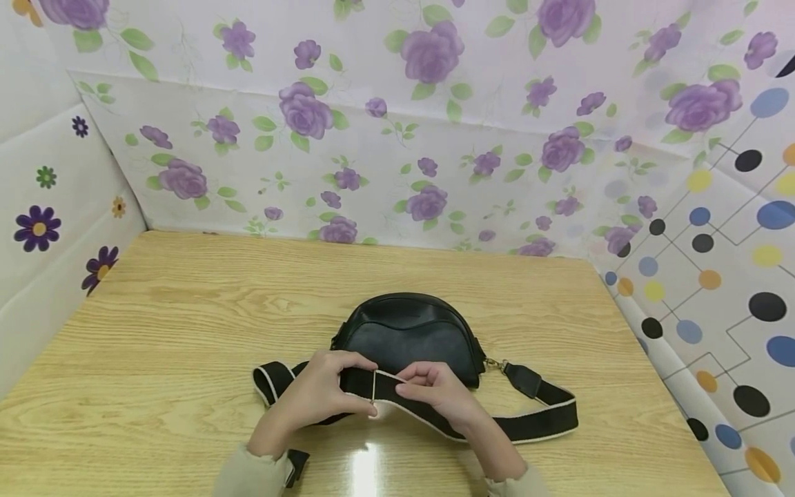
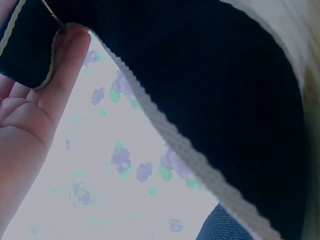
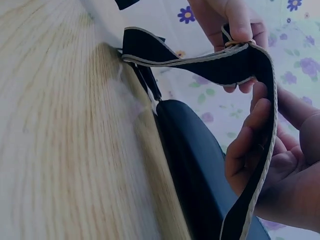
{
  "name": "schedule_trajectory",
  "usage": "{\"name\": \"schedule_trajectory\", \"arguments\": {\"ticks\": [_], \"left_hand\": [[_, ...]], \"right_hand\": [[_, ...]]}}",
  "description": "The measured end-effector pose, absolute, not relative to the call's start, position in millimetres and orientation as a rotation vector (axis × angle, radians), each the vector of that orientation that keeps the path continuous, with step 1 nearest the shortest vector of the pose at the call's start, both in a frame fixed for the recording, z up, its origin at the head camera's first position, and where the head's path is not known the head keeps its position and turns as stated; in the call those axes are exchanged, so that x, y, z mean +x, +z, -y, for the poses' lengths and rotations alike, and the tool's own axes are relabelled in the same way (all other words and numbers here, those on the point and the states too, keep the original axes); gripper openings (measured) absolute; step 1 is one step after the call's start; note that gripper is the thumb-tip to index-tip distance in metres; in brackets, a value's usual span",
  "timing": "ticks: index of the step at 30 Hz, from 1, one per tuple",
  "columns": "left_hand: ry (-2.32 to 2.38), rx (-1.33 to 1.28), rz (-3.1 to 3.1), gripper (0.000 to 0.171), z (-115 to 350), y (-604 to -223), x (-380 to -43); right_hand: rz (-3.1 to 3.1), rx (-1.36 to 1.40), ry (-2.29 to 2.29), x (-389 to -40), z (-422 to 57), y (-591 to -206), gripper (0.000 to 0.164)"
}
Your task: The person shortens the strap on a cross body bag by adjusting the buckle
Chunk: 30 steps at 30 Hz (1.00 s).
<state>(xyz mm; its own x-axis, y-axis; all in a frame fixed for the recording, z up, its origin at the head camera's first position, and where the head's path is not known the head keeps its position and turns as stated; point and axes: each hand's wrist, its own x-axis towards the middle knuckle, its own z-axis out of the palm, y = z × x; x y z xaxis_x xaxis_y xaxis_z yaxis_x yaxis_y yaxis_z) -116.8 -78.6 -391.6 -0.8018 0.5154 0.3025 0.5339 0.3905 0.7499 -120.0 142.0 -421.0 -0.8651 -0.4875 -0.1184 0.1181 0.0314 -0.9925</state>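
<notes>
A black half-moon shoulder bag [image 1: 410,345] stands on the table behind both hands. Its wide black strap [image 1: 540,422] has pale edging and loops in front of the bag. My left hand [image 1: 313,392] pinches the thin metal slider buckle [image 1: 375,386] of the strap between thumb and forefinger. Just right of the buckle, my right hand [image 1: 442,395] holds the strap between thumb and fingers. From the right wrist, the buckle [image 3: 240,45] shows near the left thumb, with a strap fold hanging beside it. Strap webbing [image 2: 215,100] fills much of the left wrist view.
A metal clasp [image 1: 493,364] joins the strap's leather tab [image 1: 523,379] to the bag's right end. Another strap loop [image 1: 273,379] lies left of the left hand. Flowered sheeting [image 1: 373,138] rises behind the wooden table [image 1: 186,304], with patterned side walls.
</notes>
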Motion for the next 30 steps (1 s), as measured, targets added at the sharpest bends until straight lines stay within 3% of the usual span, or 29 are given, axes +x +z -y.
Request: {"name": "schedule_trajectory", "arguments": {"ticks": [7,30], "left_hand": [[-1.415,-0.987,2.602,0.050,80,-391,-117],[-1.354,-1.011,2.547,0.044,77,-395,-114]], "right_hand": [[-1.829,-0.399,-1.969,-120,-143,-422,0.008],[-1.893,-0.222,-2.017,-117,-130,-420,0.019]]}}
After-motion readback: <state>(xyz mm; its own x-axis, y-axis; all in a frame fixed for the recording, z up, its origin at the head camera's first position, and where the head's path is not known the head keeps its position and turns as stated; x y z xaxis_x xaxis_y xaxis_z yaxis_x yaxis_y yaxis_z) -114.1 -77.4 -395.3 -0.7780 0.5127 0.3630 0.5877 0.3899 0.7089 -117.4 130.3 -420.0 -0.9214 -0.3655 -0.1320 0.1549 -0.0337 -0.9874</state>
